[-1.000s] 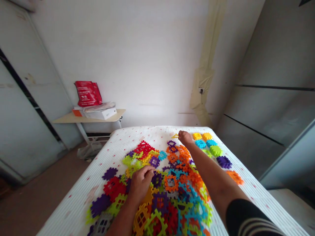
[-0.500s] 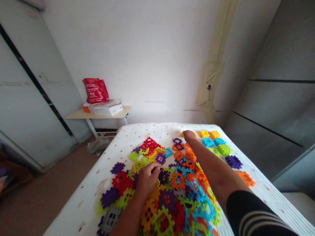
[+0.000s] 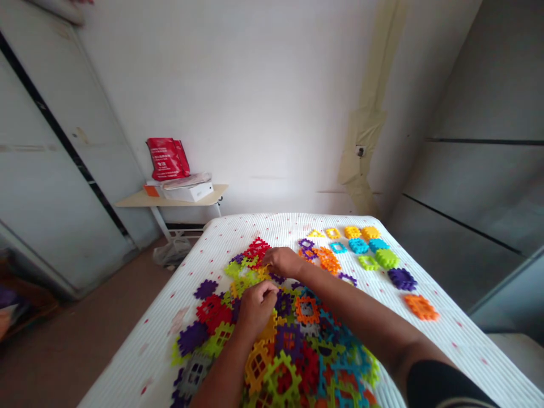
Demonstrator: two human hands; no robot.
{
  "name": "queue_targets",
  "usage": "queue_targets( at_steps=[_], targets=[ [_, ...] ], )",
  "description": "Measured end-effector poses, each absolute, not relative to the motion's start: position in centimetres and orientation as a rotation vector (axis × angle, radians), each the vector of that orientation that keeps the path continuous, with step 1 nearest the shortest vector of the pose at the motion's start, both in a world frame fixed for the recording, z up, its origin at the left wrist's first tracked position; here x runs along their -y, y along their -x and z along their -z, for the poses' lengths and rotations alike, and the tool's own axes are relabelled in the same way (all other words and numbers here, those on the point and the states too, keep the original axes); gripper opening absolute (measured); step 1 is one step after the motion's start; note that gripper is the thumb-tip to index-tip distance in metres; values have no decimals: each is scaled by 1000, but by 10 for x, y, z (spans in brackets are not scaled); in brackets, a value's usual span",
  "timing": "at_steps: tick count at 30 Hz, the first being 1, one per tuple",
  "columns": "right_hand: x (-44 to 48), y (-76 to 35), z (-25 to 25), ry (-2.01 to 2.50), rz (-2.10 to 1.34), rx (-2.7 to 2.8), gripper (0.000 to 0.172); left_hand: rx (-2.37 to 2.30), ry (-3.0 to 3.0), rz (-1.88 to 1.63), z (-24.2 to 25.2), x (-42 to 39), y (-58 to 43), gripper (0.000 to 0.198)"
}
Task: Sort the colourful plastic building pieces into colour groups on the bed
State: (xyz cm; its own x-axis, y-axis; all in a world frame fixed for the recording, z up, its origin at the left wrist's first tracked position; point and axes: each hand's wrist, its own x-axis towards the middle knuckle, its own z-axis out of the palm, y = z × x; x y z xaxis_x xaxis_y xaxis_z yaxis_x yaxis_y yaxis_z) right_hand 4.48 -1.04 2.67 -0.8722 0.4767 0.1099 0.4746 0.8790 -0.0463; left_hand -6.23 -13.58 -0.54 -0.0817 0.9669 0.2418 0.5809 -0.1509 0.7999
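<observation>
Interlocking plastic pieces in many colours lie in a big heap on the white table. My left hand (image 3: 258, 300) rests over the heap's middle with its fingers curled together; whatever they hold, if anything, is hidden. Farther back, my right hand (image 3: 283, 262) reaches down with bent fingers at yellow pieces (image 3: 263, 273), beside the red pieces (image 3: 257, 249); its fingertips are too small to read. A yellow triangle (image 3: 315, 233) and a yellow square frame (image 3: 333, 233) lie at the table's back. An orange window piece (image 3: 306, 309) sits right of my left hand.
Small sorted piles stand along the right side: yellow (image 3: 370, 233), blue (image 3: 358, 245), green (image 3: 386, 258), purple (image 3: 402, 279) and orange (image 3: 420, 307). Behind on the left, a side table (image 3: 136, 199) bears a red bag (image 3: 166, 158) and a white box (image 3: 193, 191). A wall rises behind.
My right hand has moved left and nearer, from the yellow pieces at the back to the heap. The yellow triangle and frame now show uncovered. My left hand has stayed nearly still.
</observation>
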Motion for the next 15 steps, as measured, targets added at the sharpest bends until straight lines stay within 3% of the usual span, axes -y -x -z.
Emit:
queue_targets(
  at_steps=[6, 15],
  targets=[
    [14, -30, -17, 904, 142, 2979, 25, -1663, -1754, -1136, 4, 137, 63, 17],
    [13, -58, -32, 1013, -168, 2689, 23, -1655, -1732, -1145, 5, 136, 62, 17]
  ],
)
